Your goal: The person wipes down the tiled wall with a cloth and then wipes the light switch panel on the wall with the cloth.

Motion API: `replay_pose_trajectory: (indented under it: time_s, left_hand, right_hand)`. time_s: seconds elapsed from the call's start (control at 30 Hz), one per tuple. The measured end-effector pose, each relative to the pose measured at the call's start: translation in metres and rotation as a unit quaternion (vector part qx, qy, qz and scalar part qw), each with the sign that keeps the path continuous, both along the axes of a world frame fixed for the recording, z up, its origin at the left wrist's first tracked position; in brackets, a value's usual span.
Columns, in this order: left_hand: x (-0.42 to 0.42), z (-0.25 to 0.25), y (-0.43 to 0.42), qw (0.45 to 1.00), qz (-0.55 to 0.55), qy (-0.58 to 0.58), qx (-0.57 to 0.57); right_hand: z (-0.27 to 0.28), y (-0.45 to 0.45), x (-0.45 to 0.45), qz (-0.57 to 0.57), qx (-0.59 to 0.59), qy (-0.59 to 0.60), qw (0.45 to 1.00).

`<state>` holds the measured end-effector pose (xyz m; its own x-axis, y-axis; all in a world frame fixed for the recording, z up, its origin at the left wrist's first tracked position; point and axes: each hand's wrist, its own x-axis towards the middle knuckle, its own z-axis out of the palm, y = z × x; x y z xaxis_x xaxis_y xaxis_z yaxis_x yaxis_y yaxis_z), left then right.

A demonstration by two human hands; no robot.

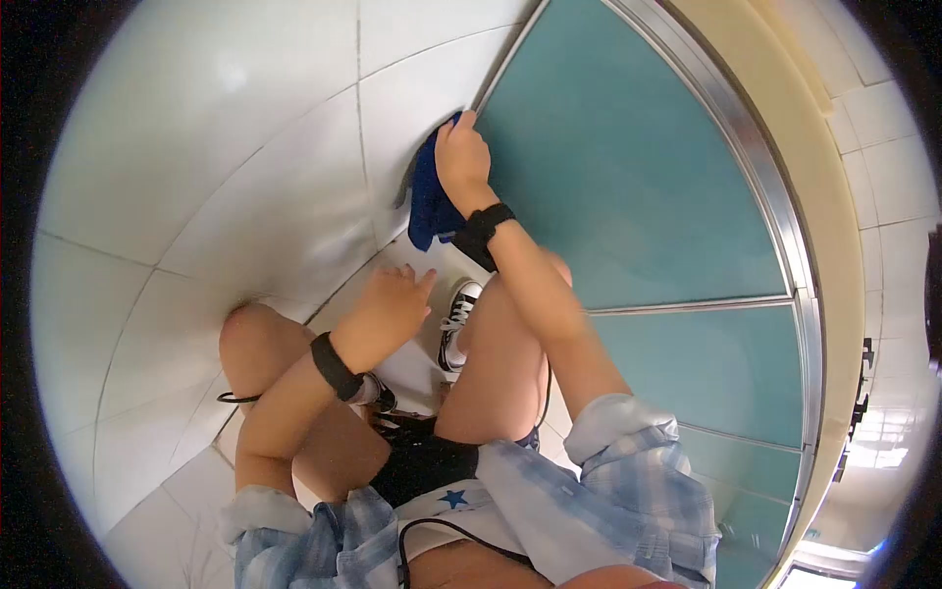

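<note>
My right hand (463, 157) is closed on a dark blue cloth (428, 201) and presses it at the corner where the white tiled wall (294, 147) meets the teal cabinet panel (608, 147). The cloth's lower end hangs down beside the wall. My left hand (385, 302) holds nothing and hovers over the floor near my knee, its fingers apart. Black bands circle both wrists.
A metal frame (775, 216) edges the teal panels, with a cream counter edge (834, 245) beyond it. My bent knees and a black-and-white sneaker (459, 319) fill the narrow space between wall and cabinet. A black cord (461, 527) lies across my shirt.
</note>
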<state>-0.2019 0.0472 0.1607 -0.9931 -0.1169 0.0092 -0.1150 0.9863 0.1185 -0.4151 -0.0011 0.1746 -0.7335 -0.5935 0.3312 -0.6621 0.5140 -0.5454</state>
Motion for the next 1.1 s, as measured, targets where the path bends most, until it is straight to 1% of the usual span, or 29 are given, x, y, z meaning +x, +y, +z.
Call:
replay_pose_trajectory:
  time_s: [0.03,0.07,0.1,0.17,0.23,0.3,0.33,0.4,0.47,0.53,0.57,0.63,0.67,0.7,0.77,0.83,0.93,0.97,1.0,1.03,1.07,1.1]
  left_hand:
    - [-0.001,-0.001,-0.001,1.0,0.004,-0.002,-0.003]
    - [-0.001,-0.002,-0.002,1.0,0.002,-0.006,0.016]
    - [-0.003,-0.001,-0.003,0.999,0.0,-0.009,0.035]
    - [0.0,0.001,-0.007,0.999,0.01,-0.023,0.03]
    - [0.0,-0.001,-0.009,0.999,0.017,-0.036,0.025]
    - [-0.002,-0.007,-0.012,0.999,0.016,-0.041,0.005]
    - [-0.003,-0.005,-0.012,0.999,0.019,-0.042,0.0]
    - [-0.005,-0.004,-0.012,0.995,0.035,-0.087,0.019]
    - [-0.006,-0.01,-0.014,0.997,0.03,-0.069,0.015]
    - [-0.007,-0.012,-0.014,0.998,0.03,-0.049,0.015]
    - [-0.01,-0.013,-0.013,0.998,0.031,-0.061,0.008]
    - [-0.01,-0.017,-0.013,0.997,0.037,-0.073,0.001]
    - [-0.01,-0.021,-0.014,0.998,0.03,-0.059,-0.004]
    - [-0.009,-0.021,-0.014,0.999,0.023,-0.044,-0.009]
    - [-0.012,-0.019,-0.013,0.998,0.024,-0.065,-0.012]
    - [-0.011,-0.015,-0.013,0.996,0.025,-0.084,-0.016]
    - [-0.008,-0.014,-0.011,0.997,0.025,-0.062,-0.034]
    - [-0.006,-0.017,-0.011,0.998,0.023,-0.045,-0.029]
    - [-0.006,-0.018,-0.012,0.999,0.02,-0.027,-0.024]
    - [-0.007,-0.018,-0.012,0.999,0.02,-0.024,-0.025]
    - [-0.007,-0.018,-0.012,0.999,0.017,-0.025,-0.028]
    - [-0.006,-0.018,-0.012,0.999,0.014,-0.029,-0.03]
  right_hand:
    - [-0.003,0.001,0.003,0.006,0.011,-0.006,1.0]
    - [-0.006,0.002,0.006,0.015,0.018,-0.034,0.999]
    - [-0.007,0.003,0.011,0.018,0.014,-0.036,0.999]
    - [-0.009,0.001,0.029,0.049,0.047,-0.056,0.996]
    - [-0.01,0.0,0.042,0.071,0.035,-0.061,0.995]
    - [-0.008,0.004,0.054,0.124,0.028,-0.065,0.99]
    - [-0.001,0.007,0.06,0.14,0.011,-0.058,0.988]
    - [0.01,0.011,0.066,0.157,-0.011,-0.052,0.986]
    - [0.023,0.012,0.069,0.176,-0.031,-0.048,0.983]
    - [0.035,0.014,0.068,0.187,-0.116,-0.009,0.975]
    - [0.04,0.014,0.065,0.194,-0.116,-0.01,0.974]
    - [0.048,0.011,0.056,0.148,-0.157,0.013,0.976]
    - [0.05,0.009,0.051,0.126,-0.149,0.04,0.98]
    - [0.051,0.008,0.046,0.111,-0.14,0.041,0.983]
    - [0.052,0.007,0.037,0.082,-0.119,0.045,0.988]
    - [0.05,0.004,0.034,0.083,-0.13,0.067,0.986]
    - [0.047,0.007,0.035,0.061,-0.072,0.073,0.993]
    - [0.046,0.007,0.035,0.062,-0.073,0.076,0.992]
    - [0.041,0.008,0.033,0.07,-0.046,0.07,0.994]
    - [0.037,0.009,0.03,0.077,-0.019,0.064,0.995]
    - [0.033,0.009,0.028,0.077,-0.02,0.068,0.995]
    - [0.028,0.009,0.026,0.085,-0.003,0.045,0.995]
